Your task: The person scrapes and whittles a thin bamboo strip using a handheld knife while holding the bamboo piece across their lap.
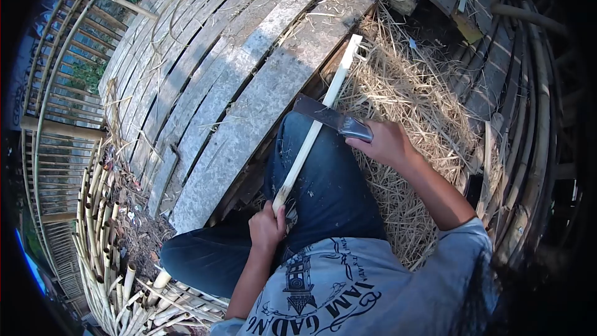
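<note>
A long pale bamboo strip [303, 154] slants across my bent knee, its far end raised over the shavings. My left hand [267, 227] is closed around its near end, close to my lap. In my right hand [388, 143] is the handle of a machete [320, 115] with a broad dark blade. The blade lies across the strip just past the knee, seeming to touch it. Part of the handle is hidden by my fingers.
Worn wooden planks [242, 81] form a platform ahead and left. Bamboo shavings [404, 93] pile up to the right. Cut bamboo poles [102, 224] stand and lie at lower left, beside a bamboo fence [65, 127]. Long bamboo lengths [528, 137] line the right edge.
</note>
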Tool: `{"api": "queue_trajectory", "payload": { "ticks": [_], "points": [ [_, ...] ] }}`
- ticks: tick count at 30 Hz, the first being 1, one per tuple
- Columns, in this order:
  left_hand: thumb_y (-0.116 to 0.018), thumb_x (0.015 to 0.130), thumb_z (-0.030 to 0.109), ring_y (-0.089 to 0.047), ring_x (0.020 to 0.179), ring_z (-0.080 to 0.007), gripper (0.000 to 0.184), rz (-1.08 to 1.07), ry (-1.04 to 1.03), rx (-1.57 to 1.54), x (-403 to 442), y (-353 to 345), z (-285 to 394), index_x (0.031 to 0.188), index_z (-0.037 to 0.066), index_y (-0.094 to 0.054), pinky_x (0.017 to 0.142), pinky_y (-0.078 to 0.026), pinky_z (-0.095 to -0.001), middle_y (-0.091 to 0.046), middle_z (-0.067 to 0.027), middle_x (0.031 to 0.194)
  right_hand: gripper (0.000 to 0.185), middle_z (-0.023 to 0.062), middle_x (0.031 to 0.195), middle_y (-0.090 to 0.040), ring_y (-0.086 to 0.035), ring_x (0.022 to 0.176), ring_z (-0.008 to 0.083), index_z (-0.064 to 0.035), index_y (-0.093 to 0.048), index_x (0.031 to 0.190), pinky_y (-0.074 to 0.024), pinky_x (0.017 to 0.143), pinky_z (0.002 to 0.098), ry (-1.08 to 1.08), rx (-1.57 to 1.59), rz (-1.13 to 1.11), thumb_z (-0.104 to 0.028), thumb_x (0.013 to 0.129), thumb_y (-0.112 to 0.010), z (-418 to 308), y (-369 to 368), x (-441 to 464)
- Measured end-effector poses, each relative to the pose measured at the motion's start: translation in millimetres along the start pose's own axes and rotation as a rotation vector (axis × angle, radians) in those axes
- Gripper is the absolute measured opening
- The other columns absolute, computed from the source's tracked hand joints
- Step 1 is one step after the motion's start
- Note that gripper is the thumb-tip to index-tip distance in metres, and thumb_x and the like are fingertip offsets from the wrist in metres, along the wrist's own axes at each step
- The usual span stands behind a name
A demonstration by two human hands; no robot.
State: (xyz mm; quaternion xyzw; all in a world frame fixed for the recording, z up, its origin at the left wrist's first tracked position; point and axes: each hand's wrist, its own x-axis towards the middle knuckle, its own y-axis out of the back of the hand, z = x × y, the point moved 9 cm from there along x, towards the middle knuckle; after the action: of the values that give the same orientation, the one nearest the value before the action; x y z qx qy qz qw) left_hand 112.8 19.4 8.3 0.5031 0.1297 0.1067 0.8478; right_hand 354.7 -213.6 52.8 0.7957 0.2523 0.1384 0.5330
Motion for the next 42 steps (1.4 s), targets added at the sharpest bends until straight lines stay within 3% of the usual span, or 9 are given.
{"api": "queue_trajectory", "payload": {
  "ticks": [1,4,9,12,13,19,28,33,42],
  "points": [
    [-0.052,0.096,0.037,-0.064,0.058,-0.0418,0.038,-0.006,0.007,-0.006,-0.9,2.3,0.1,0.082,0.002,-0.057,0.055,-0.05,-0.0509,-0.061,-0.0222,0.061,0.067,0.0144,0.067,-0.069,-0.07,0.062,0.0314,-0.0054,-0.069,0.088,-0.0562,0.059,0.0417,0.034,-0.189,-0.239,-0.072,0.079,-0.062,-20.8,0.5,-4.7],
    [-0.052,0.096,0.037,-0.064,0.058,-0.0413,0.039,-0.028,0.016,-0.006,1.1,5.7,8.2,0.082,0.001,-0.057,0.055,-0.051,-0.0502,-0.061,-0.0223,0.06,0.059,0.0189,0.065,-0.066,-0.069,0.064,0.0346,-0.0058,-0.069,0.091,-0.0562,0.066,0.0458,-0.146,-0.2,-0.108,-0.064,0.08,-0.066,17.6,30.1,18.6],
    [-0.053,0.095,0.038,-0.064,0.058,-0.0409,0.04,-0.027,0.012,0.0,-1.5,1.1,-0.4,0.087,0.0,-0.06,0.055,-0.052,-0.0497,-0.061,-0.0219,0.06,0.069,0.0181,0.068,-0.068,-0.071,0.07,0.0325,-0.0063,-0.069,0.101,-0.0565,0.067,0.041,-0.016,-0.065,-0.047,-0.072,0.08,-0.061,-10.6,12.1,12.5],
    [-0.053,0.095,0.038,-0.064,0.058,-0.0418,0.039,-0.045,0.002,-0.01,-0.8,-3.7,-0.5,0.088,-0.001,-0.06,0.055,-0.051,-0.0506,-0.062,-0.0221,0.061,0.065,0.0164,0.069,-0.069,-0.071,0.072,0.0322,-0.0073,-0.068,0.096,-0.0558,0.068,0.044,-0.057,-0.35,-0.328,-0.07,0.079,-0.063,7.2,10.9,17.7],
    [-0.053,0.095,0.038,-0.064,0.058,-0.0422,0.039,-0.085,0.011,-0.016,2.6,-5.3,6.2,0.087,0.0,-0.06,0.055,-0.051,-0.0509,-0.062,-0.0224,0.061,0.058,0.0152,0.069,-0.069,-0.07,0.07,0.032,-0.0083,-0.068,0.09,-0.0555,0.068,0.0433,-0.214,-0.157,-0.016,-0.066,0.081,-0.065,29.0,34.0,23.3],
    [-0.053,0.095,0.038,-0.064,0.06,-0.0441,0.041,-0.124,0.027,-0.08,9.9,-10.0,6.8,0.086,-0.001,-0.059,0.057,-0.052,-0.0525,-0.062,-0.0244,0.063,0.036,0.0174,0.075,-0.068,-0.068,0.075,0.0377,-0.0044,-0.069,0.093,-0.0523,0.069,0.0418,-0.346,0.702,0.364,-0.04,0.087,-0.071,0.3,-51.4,-4.0],
    [-0.052,0.096,0.04,-0.064,0.061,-0.0443,0.043,-0.119,0.059,-0.113,7.3,-0.4,5.2,0.084,-0.001,-0.06,0.058,-0.052,-0.0528,-0.062,-0.0256,0.064,0.04,0.0164,0.078,-0.071,-0.07,0.078,0.0368,-0.0081,-0.071,0.093,-0.0546,0.068,0.0423,-0.292,0.473,0.097,-0.046,0.082,-0.073,-13.7,-30.3,1.6],
    [-0.053,0.096,0.039,-0.064,0.061,-0.0449,0.042,-0.138,0.053,-0.121,1.5,22.2,11.9,0.082,-0.001,-0.06,0.057,-0.051,-0.0534,-0.061,-0.0257,0.062,0.061,0.0166,0.066,-0.067,-0.069,0.063,0.0349,-0.0049,-0.064,0.085,-0.0564,0.061,0.0455,-0.147,0.083,-0.103,-0.066,0.08,-0.064,-49.3,-25.6,-17.3],
    [-0.054,0.095,0.039,-0.063,0.06,-0.0446,0.042,-0.288,0.169,-0.055,-54.0,61.5,-1.0,0.081,0.0,-0.059,0.055,-0.05,-0.0536,-0.061,-0.0242,0.061,0.055,0.0116,0.064,-0.067,-0.069,0.06,0.0317,-0.0066,-0.061,0.089,-0.0557,0.058,0.0447,-0.099,0.046,-0.233,-0.061,0.079,-0.068,-74.7,-31.0,-58.8]
  ]
}}
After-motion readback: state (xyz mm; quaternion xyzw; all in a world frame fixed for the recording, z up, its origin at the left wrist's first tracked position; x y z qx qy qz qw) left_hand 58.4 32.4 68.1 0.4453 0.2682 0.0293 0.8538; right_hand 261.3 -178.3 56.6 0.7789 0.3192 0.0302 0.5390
